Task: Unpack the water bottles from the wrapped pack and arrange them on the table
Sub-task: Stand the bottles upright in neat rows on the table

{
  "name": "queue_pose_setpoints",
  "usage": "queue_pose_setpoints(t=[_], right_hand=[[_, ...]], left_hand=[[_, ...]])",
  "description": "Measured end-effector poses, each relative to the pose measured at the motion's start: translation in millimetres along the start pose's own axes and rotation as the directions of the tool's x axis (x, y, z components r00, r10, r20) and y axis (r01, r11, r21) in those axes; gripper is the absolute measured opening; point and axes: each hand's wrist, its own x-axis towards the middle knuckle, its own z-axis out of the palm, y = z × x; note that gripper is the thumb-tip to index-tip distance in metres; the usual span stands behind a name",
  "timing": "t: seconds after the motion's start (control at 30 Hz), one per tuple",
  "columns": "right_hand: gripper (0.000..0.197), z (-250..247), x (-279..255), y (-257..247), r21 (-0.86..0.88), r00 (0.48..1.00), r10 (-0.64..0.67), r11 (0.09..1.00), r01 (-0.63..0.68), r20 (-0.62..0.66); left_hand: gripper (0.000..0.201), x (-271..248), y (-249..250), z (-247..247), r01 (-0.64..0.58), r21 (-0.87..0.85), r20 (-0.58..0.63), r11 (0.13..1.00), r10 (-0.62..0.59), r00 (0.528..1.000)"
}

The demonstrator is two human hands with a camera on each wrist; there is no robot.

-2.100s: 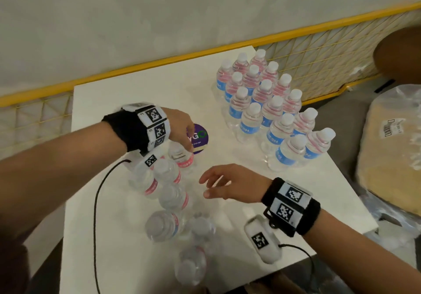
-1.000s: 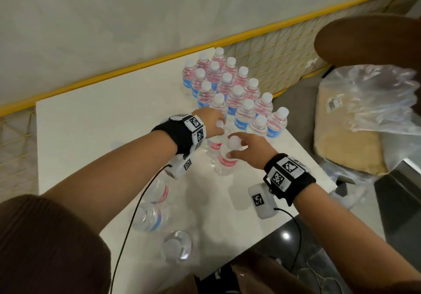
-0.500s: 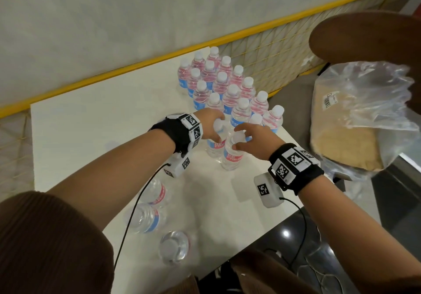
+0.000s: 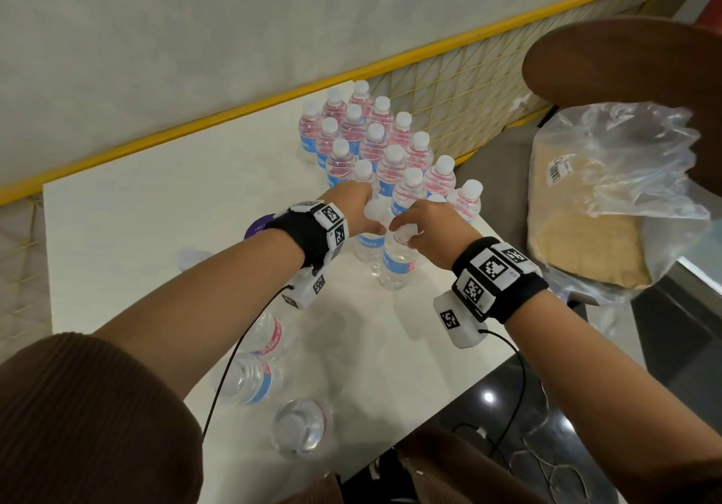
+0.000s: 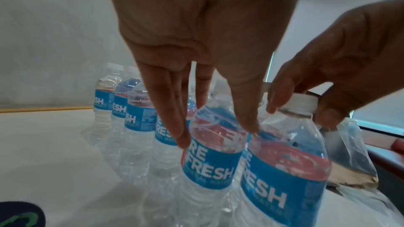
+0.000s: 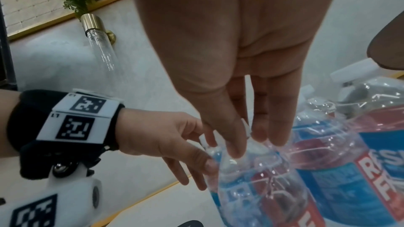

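Looks like the setting-down step: standing two more bottles at the near end of the upright block (image 4: 375,144) ranged along the desk's (image 4: 156,238) right edge from its far right corner. Right hand (image 4: 433,230) pinching the white cap of the right bottle (image 4: 396,265) between curled fingers (image 5: 282,96) and thumb. Left hand (image 4: 349,210) over the left bottle (image 4: 367,243), fingers (image 5: 174,110) near straight and slack against its neck and shoulder, touching more than gripping. Both bottles upright, side by side, seemingly bottoms down on the desk, just short of the block. Next, probably: nudging the pair flush with the last row, letting go without tipping the neighbours, then reaching for the three loose bottles (image 4: 250,380) toward the near edge, left of the arms. Wrap around those, if any, not to be made out. Plain white desk top, with a purple round sticker (image 4: 256,226) half hidden behind the left wrist. Beyond the far edge, a yellow rail (image 4: 234,107) with wire mesh, under a pale wall. Off the right edge, a clear plastic bag (image 4: 625,159) over something tan, and a dark brown round top (image 4: 625,58) above it.
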Motion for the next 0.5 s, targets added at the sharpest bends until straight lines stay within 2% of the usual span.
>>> queue_pose_setpoints(t=[0.1, 0.27, 0.43, 0.5], right_hand=[[0.038, 3, 0, 0, -0.005, 1.000, 0.031, 1.000, -0.031, -0.007], [0.033, 7, 4, 3, -0.007, 0.997, 0.006, 1.000, -0.006, -0.083], [0.036, 11, 1, 8, 0.013, 0.997, -0.002, 1.000, 0.003, -0.078], [0.038, 11, -7, 9, 0.071, 0.989, 0.036, 0.997, -0.025, -0.145]], left_hand=[[0.064, -1, -5, -2, -0.038, -0.060, 0.081, 0.997, 0.043, 0.996], [0.053, 2, -7, -2, -0.044, -0.152, 0.073, 0.987, 0.056, 0.996], [0.059, 4, -7, 2, 0.003, -0.194, 0.052, 0.981, 0.008, 0.999], [0.058, 5, -11, 6, 0.059, -0.151, 0.061, 0.987, -0.051, 0.997]])
